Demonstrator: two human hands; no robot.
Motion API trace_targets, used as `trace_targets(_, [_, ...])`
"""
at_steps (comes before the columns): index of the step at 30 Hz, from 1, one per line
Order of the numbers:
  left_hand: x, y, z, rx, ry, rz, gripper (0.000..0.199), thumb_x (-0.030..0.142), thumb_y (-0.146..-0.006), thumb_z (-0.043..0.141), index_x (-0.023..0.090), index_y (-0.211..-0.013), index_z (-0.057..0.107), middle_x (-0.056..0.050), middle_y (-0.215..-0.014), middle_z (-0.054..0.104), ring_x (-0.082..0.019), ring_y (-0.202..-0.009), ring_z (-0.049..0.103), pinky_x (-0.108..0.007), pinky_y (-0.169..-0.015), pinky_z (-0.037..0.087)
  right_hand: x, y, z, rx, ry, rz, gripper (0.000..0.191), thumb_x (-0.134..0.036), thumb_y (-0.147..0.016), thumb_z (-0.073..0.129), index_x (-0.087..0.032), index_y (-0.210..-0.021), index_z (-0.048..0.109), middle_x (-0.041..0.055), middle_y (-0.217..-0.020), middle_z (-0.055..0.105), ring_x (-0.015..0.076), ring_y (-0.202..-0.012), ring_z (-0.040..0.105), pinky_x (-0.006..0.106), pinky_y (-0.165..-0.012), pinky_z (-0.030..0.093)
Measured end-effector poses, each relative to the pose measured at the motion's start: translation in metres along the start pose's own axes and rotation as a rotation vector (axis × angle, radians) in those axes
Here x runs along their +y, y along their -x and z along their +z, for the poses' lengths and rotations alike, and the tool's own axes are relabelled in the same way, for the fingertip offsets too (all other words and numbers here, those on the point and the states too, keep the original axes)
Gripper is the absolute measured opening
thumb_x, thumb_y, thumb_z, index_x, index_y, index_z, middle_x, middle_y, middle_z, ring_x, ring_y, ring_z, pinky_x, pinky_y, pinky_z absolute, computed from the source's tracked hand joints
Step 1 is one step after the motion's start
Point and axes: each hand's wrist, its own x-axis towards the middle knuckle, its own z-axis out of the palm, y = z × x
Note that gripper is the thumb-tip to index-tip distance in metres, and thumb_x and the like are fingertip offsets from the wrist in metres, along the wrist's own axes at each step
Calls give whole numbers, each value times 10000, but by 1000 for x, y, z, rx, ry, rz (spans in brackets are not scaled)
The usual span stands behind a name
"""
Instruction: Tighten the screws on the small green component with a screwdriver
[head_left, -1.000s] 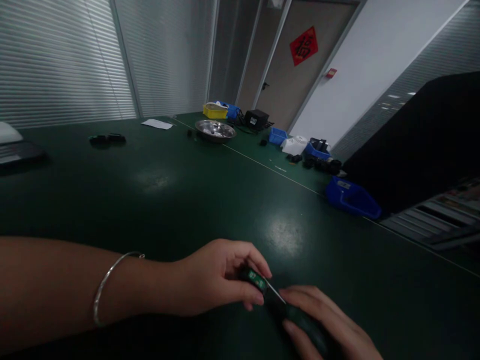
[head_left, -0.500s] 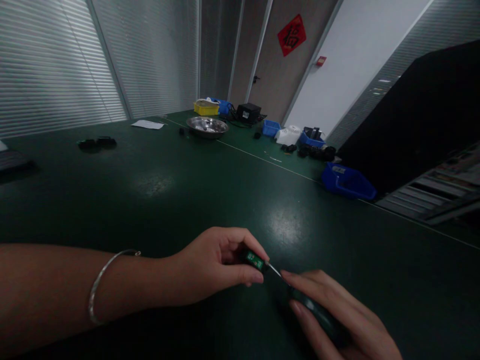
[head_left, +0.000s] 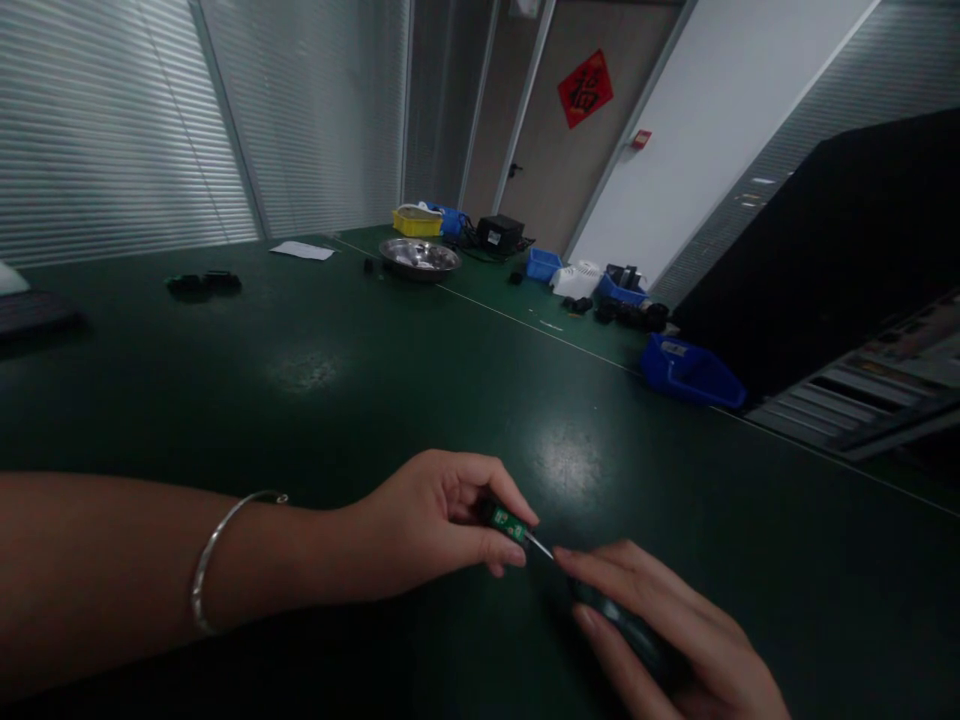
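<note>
I look out over a dark green surface [head_left: 450, 370] that takes up most of my view, with one black panel [head_left: 832, 230] at the right and one door [head_left: 559, 130] past the far end. Around the surface I count four blue bins [head_left: 691, 372], one yellow bin [head_left: 417, 222], one steel bowl [head_left: 420, 258], one black box [head_left: 500, 233], one white sheet [head_left: 301, 250] and two dark pieces [head_left: 222, 282] side by side at the left.

Well apart from those, the right hand [head_left: 682, 620] has its fingers closed around one tool [head_left: 619, 620], blocking my sight of much of the handle. The left hand [head_left: 435, 530] pinches one green board [head_left: 510, 523] between thumb and fingers, which cover part of it.

The tool slants from lower right to upper left, its thin shaft pointing at the board. The board's long axis follows much the same slant, its lower-right end facing the shaft, green face toward me. I cannot tell whether the tip touches it.
</note>
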Motion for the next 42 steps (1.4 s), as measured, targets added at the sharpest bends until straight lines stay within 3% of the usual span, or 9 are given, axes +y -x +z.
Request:
trace_targets(11, [8, 1, 1, -4, -36, -12, 255, 131, -667, 680, 142, -917, 630, -46, -887, 640, -144, -828, 603, -304, -771, 470, 2, -1, -1, 11, -53, 87, 283, -201, -769, 590, -227, -1049, 627, 40, -877, 676, 154, -791, 653, 142, -592, 540])
trace_targets(19, [9, 0, 0, -9, 19, -142, 232, 181, -692, 668, 141, -921, 655, -20, -725, 672, -124, -688, 633, -290, -725, 491, 4, -2, -1, -7, -74, 33, 316, -157, -759, 591, -225, -1066, 619, 46, -873, 666, 145, -768, 650, 151, -608, 542])
trace_targets(30, [9, -2, -2, -58, 54, -163, 219, 186, -690, 671, 140, -904, 663, -20, -744, 672, -120, -696, 633, -281, -735, 489, 2, -4, -1, -11, -137, 38, 346, -133, -768, 585, -237, -1098, 596, 45, -880, 649, 134, -763, 641, 166, -651, 542])
trace_targets(39, [8, -1, -2, -25, -27, -25, 182, 159, -718, 640, 154, -900, 641, -22, -831, 614, -121, -790, 566, -262, -733, 436, -1, 0, 0, 38, -99, 119, 273, -207, -767, 597, -225, -1037, 633, 60, -890, 665, 169, -788, 652, 175, -632, 550])
trace_targets(42, [11, 1, 0, -22, -22, -20, 284, 148, -745, 610, 173, -1023, 560, -26, -893, 582, -126, -833, 550, -277, -758, 422, -2, 1, 0, 72, -93, 115, 268, -212, -764, 600, -226, -1029, 636, 58, -917, 667, 175, -822, 650, 169, -639, 550])
